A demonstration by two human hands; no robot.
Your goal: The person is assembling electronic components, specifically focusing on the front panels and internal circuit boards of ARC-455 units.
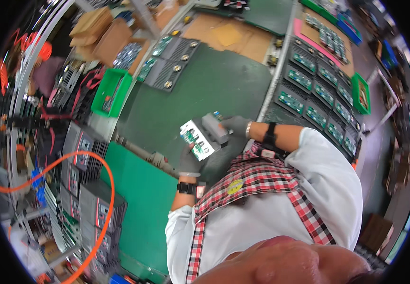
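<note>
My left hand [190,160], in a grey glove, is closed on a white-and-green circuit board [204,140] with several dark ring-shaped marks or parts along it. Against the board's right edge lies a grey block-like part [214,128]. My right hand [236,126], also gloved, is closed at the right side of that grey part; its fingertips are partly hidden. A small greenish piece [218,115] shows just above the right fingers, too small to name. Both hands are over the near part of the dark green work mat [224,80].
Dark panels with circuit boards [316,90] stand in rows on the right. More dark panels [174,64] lie at the mat's far left. A green bin [111,93] and stacked grey housings [84,151] are on the left, where an orange hose [112,189] loops across.
</note>
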